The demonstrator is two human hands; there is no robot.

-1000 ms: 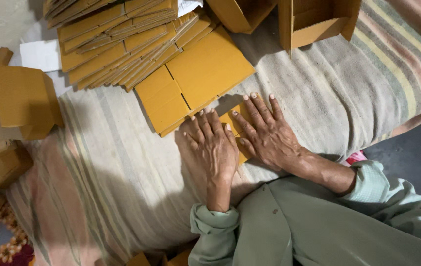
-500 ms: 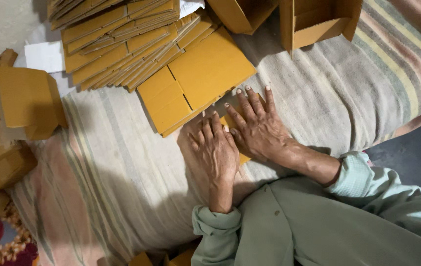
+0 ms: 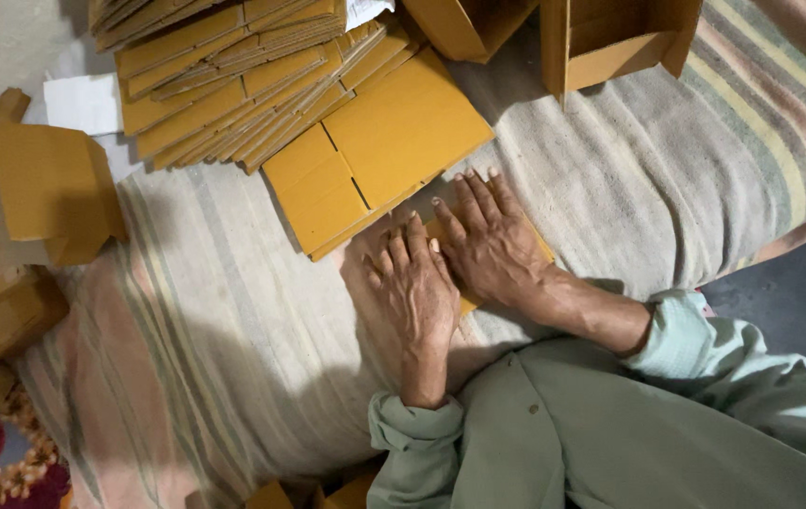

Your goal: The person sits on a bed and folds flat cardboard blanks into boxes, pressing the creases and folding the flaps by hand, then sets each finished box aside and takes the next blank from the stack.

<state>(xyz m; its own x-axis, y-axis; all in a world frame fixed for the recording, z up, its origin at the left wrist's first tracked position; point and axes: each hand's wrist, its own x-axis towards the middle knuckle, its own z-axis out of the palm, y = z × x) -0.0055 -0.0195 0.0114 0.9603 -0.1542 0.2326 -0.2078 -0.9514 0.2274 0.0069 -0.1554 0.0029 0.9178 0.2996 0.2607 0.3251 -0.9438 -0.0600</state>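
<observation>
Head view: compared with a second ago, both hands have shifted only slightly toward the upper right, pressing the same yellow cardboard piece (image 3: 542, 247), so the flattening goes on. The left hand (image 3: 414, 287) and right hand (image 3: 490, 247) lie flat, fingers spread, palms down on it at frame centre, grasping nothing. The stack of flat yellow boxes (image 3: 271, 85) sits upper left on the striped cloth (image 3: 214, 320).

Two hands (image 3: 450, 269); two upright open boxes (image 3: 610, 42); one flat-blank stack (image 3: 233, 85).
</observation>
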